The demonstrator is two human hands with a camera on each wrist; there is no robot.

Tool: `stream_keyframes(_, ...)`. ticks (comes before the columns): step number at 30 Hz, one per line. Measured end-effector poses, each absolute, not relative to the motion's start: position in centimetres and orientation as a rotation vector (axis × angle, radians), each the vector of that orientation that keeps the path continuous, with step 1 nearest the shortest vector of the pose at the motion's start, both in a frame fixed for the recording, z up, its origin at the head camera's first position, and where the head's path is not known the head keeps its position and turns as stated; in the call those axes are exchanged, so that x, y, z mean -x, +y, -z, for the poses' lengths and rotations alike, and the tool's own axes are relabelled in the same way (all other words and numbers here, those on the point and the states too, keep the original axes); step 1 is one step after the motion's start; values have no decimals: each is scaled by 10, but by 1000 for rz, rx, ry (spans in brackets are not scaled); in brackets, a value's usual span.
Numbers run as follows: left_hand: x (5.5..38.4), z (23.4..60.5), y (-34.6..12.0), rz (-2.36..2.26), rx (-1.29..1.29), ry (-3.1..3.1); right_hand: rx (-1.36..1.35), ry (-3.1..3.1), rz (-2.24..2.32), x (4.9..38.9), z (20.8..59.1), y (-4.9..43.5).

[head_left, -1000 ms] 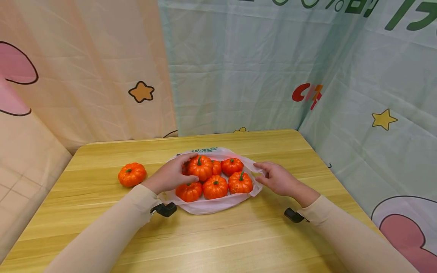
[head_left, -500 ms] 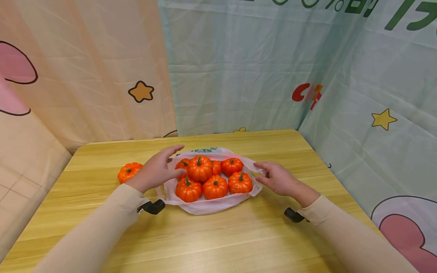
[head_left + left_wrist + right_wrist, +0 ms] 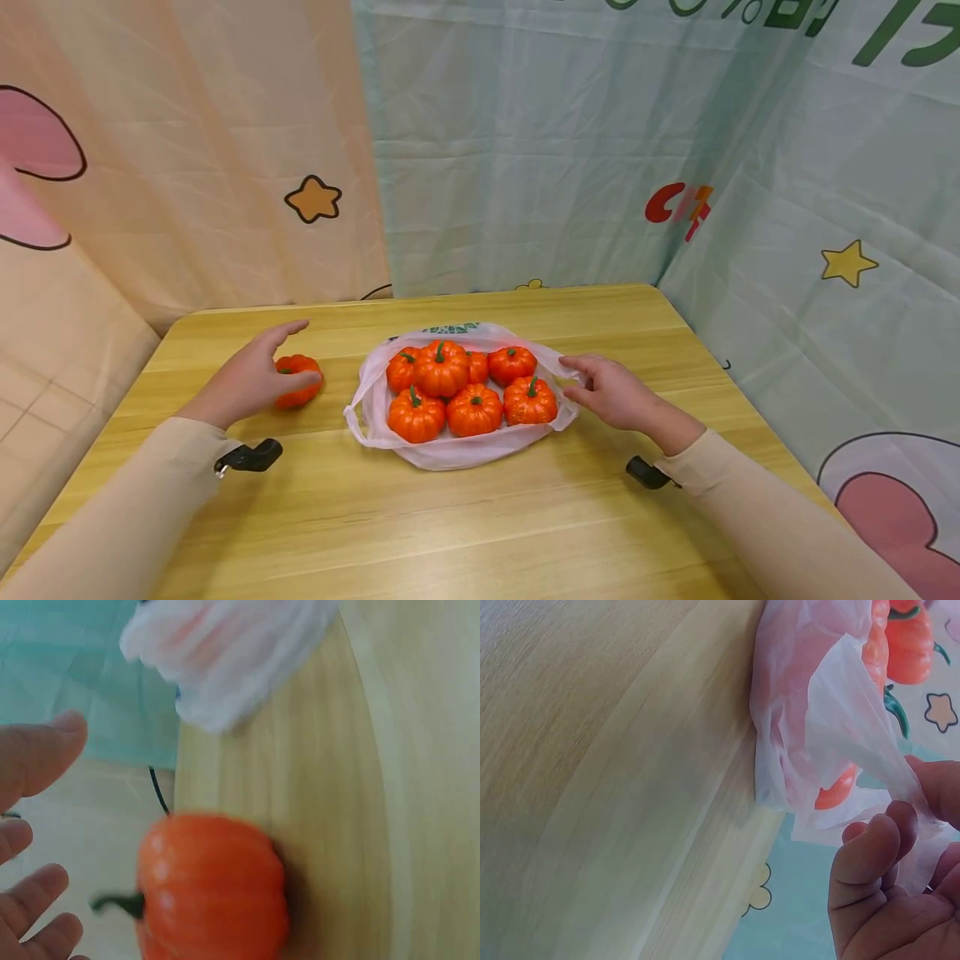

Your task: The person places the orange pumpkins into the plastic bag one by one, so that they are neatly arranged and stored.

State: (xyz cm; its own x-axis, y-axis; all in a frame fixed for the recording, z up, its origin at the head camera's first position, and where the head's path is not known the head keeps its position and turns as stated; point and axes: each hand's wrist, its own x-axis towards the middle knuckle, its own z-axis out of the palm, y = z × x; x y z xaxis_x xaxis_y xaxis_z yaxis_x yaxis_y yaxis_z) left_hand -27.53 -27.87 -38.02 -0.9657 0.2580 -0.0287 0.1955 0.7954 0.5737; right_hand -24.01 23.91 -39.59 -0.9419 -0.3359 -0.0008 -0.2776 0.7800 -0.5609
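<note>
A lone orange mini pumpkin [image 3: 303, 383] with a green stem rests on the table at the left. My left hand [image 3: 243, 379] is spread beside and over it, thumb and fingers apart; in the left wrist view the fingers stand off from the pumpkin [image 3: 214, 889]. At the middle of the table lies a thin white plastic bag [image 3: 457, 454], its mouth spread wide, with several mini pumpkins [image 3: 474, 410] inside. My right hand [image 3: 618, 392] pinches the bag's right edge; the right wrist view shows the bunched plastic [image 3: 911, 787] between thumb and fingers.
The wooden table [image 3: 450, 533] ends at a printed cloth curtain [image 3: 510, 167] along the back, and another cloth hangs on the right. A loose handle loop [image 3: 356, 421] of the bag lies toward the left. Black wrist cameras [image 3: 251, 456] sit under both wrists.
My left hand has let go of a pumpkin in the bag and moved left to the lone pumpkin. The right hand has kept its hold on the bag's edge.
</note>
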Motion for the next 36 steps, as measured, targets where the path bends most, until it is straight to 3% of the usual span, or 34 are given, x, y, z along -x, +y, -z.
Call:
stream_keyframes(11,278,403,-316,-884,-286,2821,506,2880,865,240,396,240)
stream_keyframes(36,280,423,-321,-944,-261,2776,497,2876,845,239,398,239)
